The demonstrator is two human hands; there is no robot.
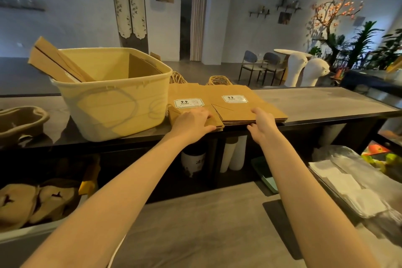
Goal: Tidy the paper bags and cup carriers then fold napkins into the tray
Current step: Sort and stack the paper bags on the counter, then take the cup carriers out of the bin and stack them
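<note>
Two stacks of flat paper bags lie side by side on the raised counter (315, 102), just right of a yellow tub (113, 102), with their twine handles pointing away from the person and their folded bottoms toward the near edge.

Far left on the same counter sits a pulp cup carrier (19, 122), well apart from both hands. The tub holds a few upright folded brown bags (54, 61) leaning against its left wall.

The left stack of paper bags (189, 93) touches or nearly touches the tub's right side. The left hand (193, 123) rests on its near end, palm down, fingers (205, 115) spread and fairly straight, pressing the top bag; nothing is curled round the stack that I can see.

The right stack of paper bags (243, 102) lies just beside the left stack, their inner edges meeting or slightly overlapping; which one lies over the other cannot be told. The right hand (262, 123) is at this stack's near edge, thumb on top, and its fingers (253, 127) appear to curl under the edge, pinching the stack, though the underside is hidden.

Judgement: each hand is on its own stack, and both stacks run lengthwise away from the person. The tub lies to the left, so the left stack is the nearer one to lift into it.

Lower right, white napkins (345, 189) in a clear wrapper await the later step.
</note>
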